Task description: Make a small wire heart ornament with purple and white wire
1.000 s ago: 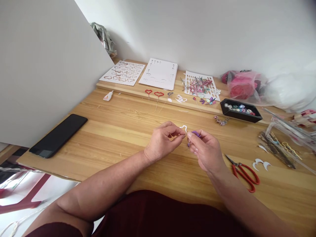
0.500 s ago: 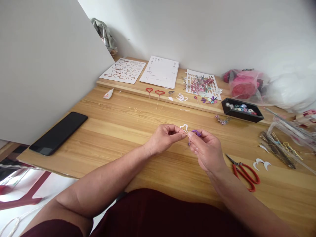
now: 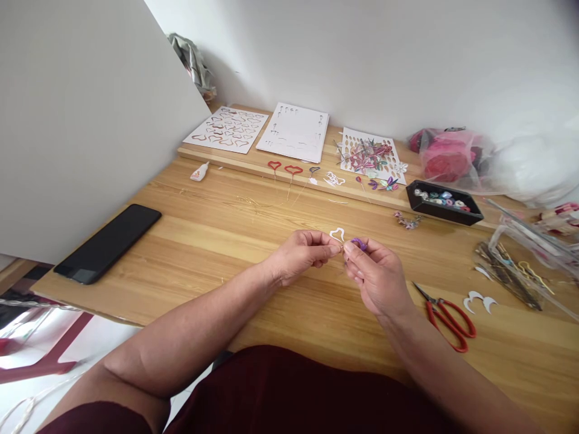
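My left hand [image 3: 302, 253] and my right hand [image 3: 376, 274] meet fingertip to fingertip just above the middle of the wooden table [image 3: 217, 241]. The right thumb and forefinger pinch a small purple paper piece [image 3: 359, 243]. The left fingers pinch something thin at the same spot; it is too small to make out. A white heart-shaped paper loop [image 3: 337, 232] lies on the table just behind the fingertips.
Red scissors [image 3: 447, 316] lie right of my right hand, white crescents [image 3: 478, 299] beyond. A black phone [image 3: 110, 242] lies at the left. At the back: a glue bottle [image 3: 199, 173], cut-out sheets [image 3: 294, 132], red hearts on wires [image 3: 284, 171], a black tray of paper rolls [image 3: 442, 202], plastic bags [image 3: 452, 157].
Both hands have stayed together at the same spot, with only small finger movement on the purple piece. The view shifted slightly.
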`<state>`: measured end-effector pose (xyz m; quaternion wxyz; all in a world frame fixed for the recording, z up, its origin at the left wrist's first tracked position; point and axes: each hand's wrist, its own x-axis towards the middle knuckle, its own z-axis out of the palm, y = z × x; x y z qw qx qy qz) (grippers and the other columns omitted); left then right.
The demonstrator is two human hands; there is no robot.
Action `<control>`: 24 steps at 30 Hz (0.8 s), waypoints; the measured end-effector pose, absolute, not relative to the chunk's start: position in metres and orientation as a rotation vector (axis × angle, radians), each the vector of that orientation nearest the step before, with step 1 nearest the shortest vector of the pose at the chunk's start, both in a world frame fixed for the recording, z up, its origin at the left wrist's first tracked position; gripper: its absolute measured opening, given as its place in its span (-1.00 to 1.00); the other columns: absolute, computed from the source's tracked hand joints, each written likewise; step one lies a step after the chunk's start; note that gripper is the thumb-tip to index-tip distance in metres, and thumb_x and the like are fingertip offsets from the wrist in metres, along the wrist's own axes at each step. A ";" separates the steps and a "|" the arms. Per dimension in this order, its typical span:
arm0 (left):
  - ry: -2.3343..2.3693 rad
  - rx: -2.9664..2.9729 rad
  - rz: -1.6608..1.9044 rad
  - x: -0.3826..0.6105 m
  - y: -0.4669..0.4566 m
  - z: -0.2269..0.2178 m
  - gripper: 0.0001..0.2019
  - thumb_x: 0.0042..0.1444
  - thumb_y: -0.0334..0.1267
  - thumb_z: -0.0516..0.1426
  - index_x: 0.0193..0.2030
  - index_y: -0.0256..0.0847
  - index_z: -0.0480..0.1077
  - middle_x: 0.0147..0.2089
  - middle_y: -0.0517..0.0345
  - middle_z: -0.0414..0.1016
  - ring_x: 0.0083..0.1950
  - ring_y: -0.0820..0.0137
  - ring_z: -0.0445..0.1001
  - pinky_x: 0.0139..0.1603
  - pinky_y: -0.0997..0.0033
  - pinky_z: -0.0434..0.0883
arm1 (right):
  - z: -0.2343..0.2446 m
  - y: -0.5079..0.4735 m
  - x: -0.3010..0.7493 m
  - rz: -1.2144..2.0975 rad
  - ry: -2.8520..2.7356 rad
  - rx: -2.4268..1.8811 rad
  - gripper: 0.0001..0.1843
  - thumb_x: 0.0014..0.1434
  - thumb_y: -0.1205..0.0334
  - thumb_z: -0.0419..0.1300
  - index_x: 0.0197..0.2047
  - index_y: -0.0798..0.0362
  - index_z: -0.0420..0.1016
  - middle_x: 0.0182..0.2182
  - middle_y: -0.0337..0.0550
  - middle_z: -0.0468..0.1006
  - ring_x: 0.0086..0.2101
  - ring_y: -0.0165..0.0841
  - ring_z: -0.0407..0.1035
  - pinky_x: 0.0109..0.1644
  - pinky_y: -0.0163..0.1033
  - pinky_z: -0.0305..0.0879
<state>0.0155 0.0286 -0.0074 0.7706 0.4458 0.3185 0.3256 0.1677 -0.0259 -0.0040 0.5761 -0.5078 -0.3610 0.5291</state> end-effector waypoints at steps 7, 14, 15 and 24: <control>0.748 1.060 0.748 0.015 0.028 -0.010 -0.62 -0.15 -0.02 0.39 -0.34 -0.33 0.52 -0.50 0.22 0.38 -0.49 0.58 0.23 -0.46 0.50 0.16 | -0.005 -0.025 0.167 1.174 -0.826 -1.205 -0.75 0.01 0.17 0.45 -0.40 0.05 0.47 -0.53 -0.36 0.33 -0.63 -0.60 0.00 -0.61 -0.37 -0.08; 0.713 0.996 0.740 0.015 0.028 -0.009 -0.66 -0.18 -0.09 0.39 -0.37 -0.32 0.53 -0.53 0.24 0.37 -0.52 0.60 0.21 -0.49 0.51 0.13 | -0.003 -0.025 0.166 1.180 -0.826 -1.185 -0.75 0.00 0.21 0.45 -0.43 0.04 0.44 -0.53 -0.38 0.32 -0.64 -0.61 0.01 -0.60 -0.37 -0.06; 0.707 0.988 0.735 0.015 0.029 -0.009 -0.66 -0.18 -0.08 0.39 -0.38 -0.32 0.52 -0.55 0.25 0.35 -0.52 0.60 0.21 -0.49 0.51 0.13 | -0.002 -0.025 0.167 1.188 -0.826 -1.185 -0.74 -0.01 0.21 0.45 -0.43 0.04 0.43 -0.53 -0.38 0.32 -0.63 -0.60 0.01 -0.60 -0.37 -0.06; 0.720 1.014 0.710 0.014 0.030 -0.009 -0.64 -0.19 -0.05 0.40 -0.38 -0.31 0.52 -0.55 0.24 0.35 -0.52 0.59 0.21 -0.49 0.51 0.14 | -0.001 -0.025 0.168 1.211 -0.807 -1.199 -0.74 -0.05 0.20 0.47 -0.44 0.05 0.46 -0.55 -0.37 0.34 -0.64 -0.60 -0.01 -0.61 -0.36 -0.09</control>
